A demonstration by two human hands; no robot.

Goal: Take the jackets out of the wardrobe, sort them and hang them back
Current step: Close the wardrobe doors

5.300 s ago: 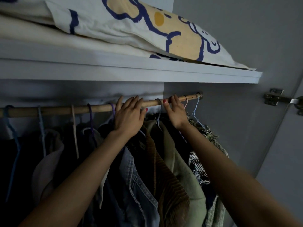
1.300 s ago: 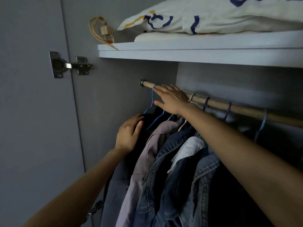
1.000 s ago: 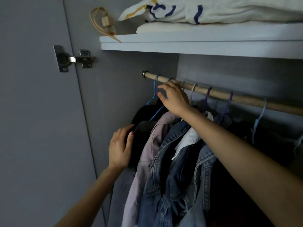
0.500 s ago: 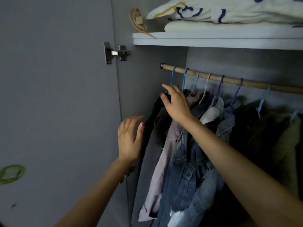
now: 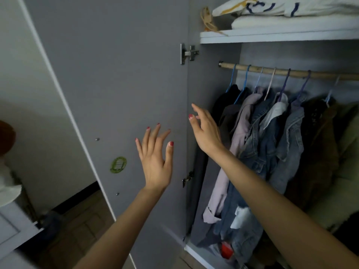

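Both hands have drawn back from the rail: left hand [image 5: 156, 162] and right hand [image 5: 206, 131] hover released, empty; jackets [image 5: 272, 133] hang rightward, nearest the right hand

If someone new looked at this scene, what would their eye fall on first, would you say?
Two bare hands, left hand and right hand, spread open and holding nothing before the open grey wardrobe door. To their right, denim, lilac and dark jackets crowd the wooden rail; above, a cream printed pillow lies on the white shelf.
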